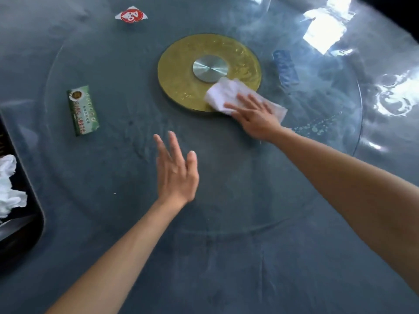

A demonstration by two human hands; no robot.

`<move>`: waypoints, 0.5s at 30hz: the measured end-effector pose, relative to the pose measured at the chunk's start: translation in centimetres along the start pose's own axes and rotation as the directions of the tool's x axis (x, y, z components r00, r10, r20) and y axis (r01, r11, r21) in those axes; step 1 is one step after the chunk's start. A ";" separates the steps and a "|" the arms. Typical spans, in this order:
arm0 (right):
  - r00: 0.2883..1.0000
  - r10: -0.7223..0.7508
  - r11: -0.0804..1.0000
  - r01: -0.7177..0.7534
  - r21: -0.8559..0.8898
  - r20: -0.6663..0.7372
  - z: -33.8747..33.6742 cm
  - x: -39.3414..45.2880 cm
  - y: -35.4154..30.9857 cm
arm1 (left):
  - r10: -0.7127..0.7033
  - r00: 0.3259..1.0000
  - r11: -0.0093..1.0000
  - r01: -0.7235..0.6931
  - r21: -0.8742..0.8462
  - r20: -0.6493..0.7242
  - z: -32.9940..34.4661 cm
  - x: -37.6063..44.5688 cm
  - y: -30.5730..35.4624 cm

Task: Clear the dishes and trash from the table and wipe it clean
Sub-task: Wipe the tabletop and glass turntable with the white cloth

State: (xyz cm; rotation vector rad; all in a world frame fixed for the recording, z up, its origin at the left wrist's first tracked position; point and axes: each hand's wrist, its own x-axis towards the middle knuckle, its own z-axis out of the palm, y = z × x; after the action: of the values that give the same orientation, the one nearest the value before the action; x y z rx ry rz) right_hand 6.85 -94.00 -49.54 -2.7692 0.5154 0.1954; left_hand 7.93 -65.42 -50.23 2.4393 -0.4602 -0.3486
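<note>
1. White and soft, the folded cloth [243, 96] lay under your right hand [256, 116] on the glass turntable [317, 155], half over the near right edge of the gold disc [181, 73] beneath the glass. In the head view, the only one given, your fingers lay straight and spread, pressing flat on the cloth, not curled round it.

2. Your left hand [176, 173] was over the near part of the turntable with fingers wide apart and holding nothing; whether it touched the glass I could not tell.

3. Judged from its drape, the cloth would handle as light and limp. It would bunch if you pushed from one corner, so a flat palm over its middle, as you had it, looked the best hold. It looked damp, but that was not certain.

4. The glass looked hard and slick, with droplets [317, 128] just right of your right wrist. The turntable may spin under a sideways wipe, so your free hand might have needed to steady it.

5. A green packet [82, 109] lay on the left of the turntable, well apart from both hands. It looked light and thin, and a pinch at its long edges would have lifted it.

6. A red and white wrapper [131, 15] lay far off on the grey table [68, 245], flimsy by the look of it.

7. A dark tray [34, 223] at the left edge held crumpled white tissue [9, 189], a likely place for the trash.

8. A blue shape [285, 69] right of the disc was too blurred to identify.
</note>
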 end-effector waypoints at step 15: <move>0.672 -0.734 0.673 0.739 -0.029 0.094 7.8 -19.0 -6.9 | 0.243 0.970 0.931 -0.241 0.273 0.029 -2.2 1.6 -5.7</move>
State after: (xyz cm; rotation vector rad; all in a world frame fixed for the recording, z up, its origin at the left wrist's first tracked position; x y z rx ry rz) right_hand -8.77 -79.08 -51.28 -2.7621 -0.6721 0.1162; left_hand 11.57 -60.66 -52.30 2.6079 -0.8484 -0.1810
